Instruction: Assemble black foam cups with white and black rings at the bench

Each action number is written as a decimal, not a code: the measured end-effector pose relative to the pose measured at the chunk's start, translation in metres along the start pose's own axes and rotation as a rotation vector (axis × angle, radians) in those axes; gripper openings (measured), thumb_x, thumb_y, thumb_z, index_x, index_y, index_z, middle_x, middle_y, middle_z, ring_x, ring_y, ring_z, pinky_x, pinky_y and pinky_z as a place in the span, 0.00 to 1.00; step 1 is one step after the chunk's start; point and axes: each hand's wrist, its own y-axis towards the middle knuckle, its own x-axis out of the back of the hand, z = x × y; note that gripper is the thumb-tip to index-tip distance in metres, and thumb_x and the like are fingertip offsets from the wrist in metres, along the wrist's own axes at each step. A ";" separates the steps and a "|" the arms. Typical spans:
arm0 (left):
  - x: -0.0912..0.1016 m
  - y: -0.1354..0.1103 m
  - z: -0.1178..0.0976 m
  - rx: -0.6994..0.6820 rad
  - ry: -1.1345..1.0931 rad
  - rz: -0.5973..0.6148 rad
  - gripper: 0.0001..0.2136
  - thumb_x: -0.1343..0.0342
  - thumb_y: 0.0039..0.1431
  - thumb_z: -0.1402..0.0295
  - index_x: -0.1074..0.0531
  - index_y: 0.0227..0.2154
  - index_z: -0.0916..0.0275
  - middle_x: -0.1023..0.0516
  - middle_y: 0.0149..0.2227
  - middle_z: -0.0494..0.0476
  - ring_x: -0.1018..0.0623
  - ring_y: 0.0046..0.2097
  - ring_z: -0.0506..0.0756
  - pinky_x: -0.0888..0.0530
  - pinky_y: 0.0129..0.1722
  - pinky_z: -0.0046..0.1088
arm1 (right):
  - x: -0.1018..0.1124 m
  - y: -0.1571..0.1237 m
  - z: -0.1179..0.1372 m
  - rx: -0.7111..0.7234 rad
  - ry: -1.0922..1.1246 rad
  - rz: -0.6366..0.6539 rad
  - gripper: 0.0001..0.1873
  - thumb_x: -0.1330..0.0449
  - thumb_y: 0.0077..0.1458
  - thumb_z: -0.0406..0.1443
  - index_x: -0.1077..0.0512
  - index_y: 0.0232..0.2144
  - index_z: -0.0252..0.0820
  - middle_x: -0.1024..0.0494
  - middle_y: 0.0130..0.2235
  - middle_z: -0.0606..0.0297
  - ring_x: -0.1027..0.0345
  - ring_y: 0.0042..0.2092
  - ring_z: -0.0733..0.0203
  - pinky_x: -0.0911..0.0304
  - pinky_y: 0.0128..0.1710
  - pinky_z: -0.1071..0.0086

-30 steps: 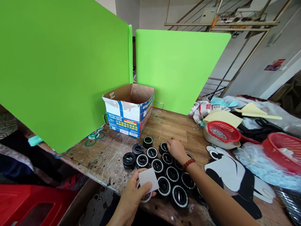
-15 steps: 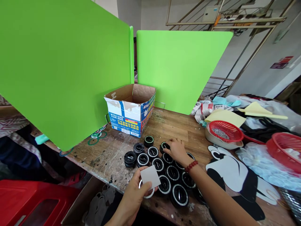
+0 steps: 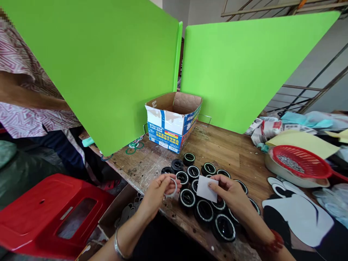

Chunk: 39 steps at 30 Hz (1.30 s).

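Thin white ring (image 3: 172, 187) pinched in left hand (image 3: 157, 192) fingertips, kept flat; white square backing (image 3: 207, 189) gripped by right hand (image 3: 231, 190), above black round caps (image 3: 203, 211), for easy reach

The white card (image 3: 207, 189) has passed from the left hand (image 3: 157, 191) to the right hand (image 3: 231, 191), which left the black rings (image 3: 204, 211). The left hand keeps only the clear ring (image 3: 171, 187). A person's patterned sleeve (image 3: 21, 90) now shows at upper left.

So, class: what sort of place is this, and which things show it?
Probably a small craft or assembly workshop: a worn wooden workbench, rows of identical black round parts, a cardboard box and red baskets.
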 end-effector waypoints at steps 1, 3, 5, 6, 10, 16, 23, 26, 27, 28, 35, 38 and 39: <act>0.009 0.009 -0.004 -0.099 0.114 -0.047 0.20 0.41 0.54 0.52 0.25 0.38 0.64 0.20 0.37 0.62 0.21 0.41 0.59 0.26 0.48 0.38 | 0.000 -0.003 -0.003 -0.008 0.015 0.010 0.20 0.36 0.45 0.50 0.28 0.33 0.40 0.26 0.26 0.67 0.36 0.26 0.64 0.44 0.22 0.73; 0.024 0.027 -0.010 -0.275 0.365 -0.151 0.15 0.46 0.58 0.56 0.23 0.36 0.62 0.20 0.42 0.61 0.23 0.47 0.59 0.30 0.54 0.38 | -0.004 -0.012 -0.009 -0.003 0.032 0.034 0.20 0.36 0.47 0.51 0.28 0.32 0.41 0.25 0.27 0.66 0.35 0.27 0.64 0.43 0.24 0.73; 0.033 0.045 -0.010 -0.353 0.532 -0.211 0.13 0.49 0.58 0.60 0.21 0.32 0.60 0.21 0.46 0.59 0.26 0.53 0.59 0.33 0.58 0.37 | -0.011 -0.021 -0.013 0.010 0.030 0.056 0.20 0.36 0.48 0.52 0.27 0.32 0.41 0.24 0.28 0.65 0.33 0.28 0.63 0.41 0.25 0.72; 0.036 0.052 -0.008 -0.359 0.570 -0.217 0.12 0.49 0.58 0.62 0.21 0.31 0.60 0.22 0.47 0.59 0.27 0.54 0.59 0.34 0.59 0.37 | -0.014 -0.025 -0.014 0.014 0.025 0.061 0.21 0.36 0.48 0.52 0.27 0.33 0.41 0.24 0.28 0.65 0.33 0.28 0.62 0.40 0.25 0.71; 0.034 0.073 0.005 -0.357 0.643 -0.190 0.12 0.50 0.58 0.66 0.20 0.31 0.59 0.20 0.43 0.59 0.26 0.53 0.59 0.33 0.58 0.39 | -0.019 -0.042 -0.013 0.017 -0.015 0.072 0.21 0.38 0.50 0.53 0.27 0.34 0.42 0.24 0.30 0.64 0.31 0.31 0.60 0.36 0.29 0.70; 0.030 0.084 0.015 -0.417 0.796 -0.207 0.12 0.51 0.58 0.69 0.20 0.33 0.60 0.22 0.44 0.62 0.27 0.54 0.60 0.34 0.59 0.41 | -0.013 -0.067 -0.013 0.026 -0.146 0.049 0.16 0.40 0.54 0.50 0.26 0.34 0.44 0.24 0.29 0.65 0.32 0.30 0.60 0.36 0.28 0.71; 0.036 0.068 0.019 -0.515 0.983 -0.193 0.14 0.51 0.61 0.67 0.23 0.45 0.60 0.26 0.55 0.61 0.33 0.61 0.61 0.40 0.64 0.46 | 0.005 -0.092 -0.023 0.034 -0.262 -0.031 0.17 0.41 0.53 0.52 0.25 0.34 0.48 0.22 0.30 0.63 0.28 0.31 0.56 0.33 0.29 0.70; 0.037 0.056 0.018 -0.651 1.234 -0.092 0.17 0.54 0.65 0.65 0.26 0.52 0.59 0.32 0.61 0.59 0.45 0.68 0.63 0.51 0.68 0.50 | 0.014 -0.108 -0.030 -0.021 -0.234 -0.146 0.19 0.41 0.53 0.54 0.25 0.35 0.48 0.22 0.29 0.63 0.29 0.30 0.56 0.33 0.29 0.70; 0.038 0.053 0.018 -0.693 1.338 -0.037 0.18 0.54 0.66 0.64 0.28 0.54 0.58 0.33 0.62 0.57 0.47 0.69 0.63 0.54 0.68 0.52 | 0.017 -0.114 -0.033 -0.049 -0.227 -0.162 0.19 0.40 0.52 0.54 0.25 0.35 0.48 0.22 0.29 0.64 0.29 0.30 0.56 0.33 0.29 0.71; 0.039 0.050 0.019 -0.718 1.430 0.018 0.19 0.55 0.66 0.64 0.30 0.56 0.57 0.33 0.63 0.56 0.48 0.69 0.64 0.55 0.68 0.53 | 0.020 -0.120 -0.036 -0.076 -0.224 -0.155 0.18 0.40 0.52 0.53 0.25 0.36 0.47 0.22 0.29 0.64 0.29 0.31 0.57 0.33 0.30 0.71; 0.053 0.044 0.028 -0.825 1.669 0.097 0.23 0.60 0.68 0.62 0.37 0.61 0.61 0.35 0.63 0.63 0.43 0.67 0.68 0.54 0.65 0.63 | 0.035 -0.173 -0.050 -0.166 -0.169 -0.240 0.15 0.40 0.53 0.48 0.25 0.31 0.43 0.25 0.27 0.65 0.33 0.29 0.61 0.39 0.27 0.72; 0.057 0.047 0.029 -0.865 1.652 0.095 0.24 0.61 0.68 0.61 0.39 0.63 0.60 0.38 0.64 0.64 0.46 0.68 0.69 0.57 0.65 0.63 | 0.053 -0.187 -0.067 -0.232 -0.081 -0.345 0.14 0.39 0.51 0.46 0.26 0.33 0.41 0.27 0.27 0.67 0.35 0.29 0.63 0.41 0.27 0.72; 0.056 0.047 0.028 -0.865 1.629 0.107 0.24 0.61 0.67 0.60 0.43 0.65 0.56 0.41 0.66 0.60 0.48 0.69 0.69 0.57 0.65 0.64 | 0.061 -0.192 -0.074 -0.241 -0.054 -0.409 0.14 0.39 0.51 0.45 0.27 0.34 0.41 0.27 0.27 0.67 0.34 0.29 0.63 0.41 0.27 0.72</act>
